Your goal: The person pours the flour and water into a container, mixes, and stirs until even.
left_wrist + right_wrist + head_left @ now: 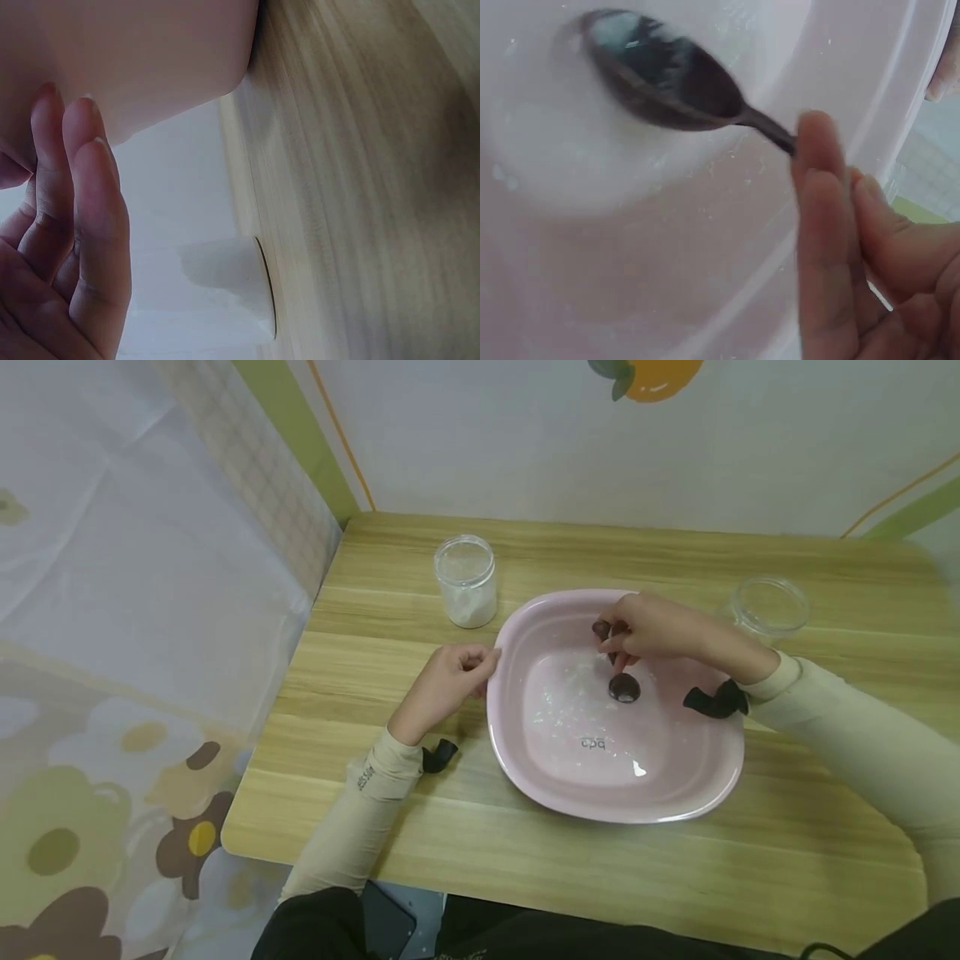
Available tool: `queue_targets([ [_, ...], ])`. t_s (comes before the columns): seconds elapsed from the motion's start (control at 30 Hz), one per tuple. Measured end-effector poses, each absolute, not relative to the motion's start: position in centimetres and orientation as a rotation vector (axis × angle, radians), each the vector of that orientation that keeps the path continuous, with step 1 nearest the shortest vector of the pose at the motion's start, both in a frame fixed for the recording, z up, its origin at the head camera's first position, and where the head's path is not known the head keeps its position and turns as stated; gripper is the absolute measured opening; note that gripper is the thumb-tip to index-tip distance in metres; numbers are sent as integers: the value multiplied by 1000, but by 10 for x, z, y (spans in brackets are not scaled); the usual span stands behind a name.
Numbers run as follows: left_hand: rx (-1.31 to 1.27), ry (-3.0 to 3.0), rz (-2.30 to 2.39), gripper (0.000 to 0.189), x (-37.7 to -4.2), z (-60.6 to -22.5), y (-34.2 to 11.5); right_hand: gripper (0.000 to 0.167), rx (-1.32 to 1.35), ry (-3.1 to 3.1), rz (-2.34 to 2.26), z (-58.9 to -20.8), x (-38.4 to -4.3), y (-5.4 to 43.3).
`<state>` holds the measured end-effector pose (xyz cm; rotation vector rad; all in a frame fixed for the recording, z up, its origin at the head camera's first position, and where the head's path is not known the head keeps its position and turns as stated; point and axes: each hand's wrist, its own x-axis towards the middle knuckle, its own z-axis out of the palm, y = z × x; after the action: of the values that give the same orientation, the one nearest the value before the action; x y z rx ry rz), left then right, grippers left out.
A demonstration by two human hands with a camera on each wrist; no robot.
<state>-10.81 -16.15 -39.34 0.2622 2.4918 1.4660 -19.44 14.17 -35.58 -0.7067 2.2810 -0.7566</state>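
A dark brown spoon (624, 688) is held in my right hand (660, 625), its bowl low over the inside of a pink basin (615, 814). In the right wrist view, fingers and thumb pinch the handle, and the spoon's bowl (667, 75) looks wet and shiny, with whitish patches. Small bright flecks lie across the basin's floor. My left hand (442, 689) grips the basin's left rim, thumb at the edge. From the left wrist view, the fingers (101, 217) lie against the basin's outer wall.
A clear jar (467, 581) with white powder stands behind the basin at left. Another clear container (771, 606) sits at the back right, partly behind my right forearm. The wooden table (600, 868) ends close to my body; a patterned cloth hangs behind it.
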Motion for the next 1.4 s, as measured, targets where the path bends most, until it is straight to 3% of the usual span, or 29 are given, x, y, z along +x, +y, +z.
queue_targets([
  [0.87, 277, 2494, 1472, 38, -107, -393, -163, 9, -751, 2515, -684, -362, -195, 134],
  [1.4, 275, 2486, 1478, 37, -107, -393, -163, 15, -722, 2596, -946, -365, -199, 129],
])
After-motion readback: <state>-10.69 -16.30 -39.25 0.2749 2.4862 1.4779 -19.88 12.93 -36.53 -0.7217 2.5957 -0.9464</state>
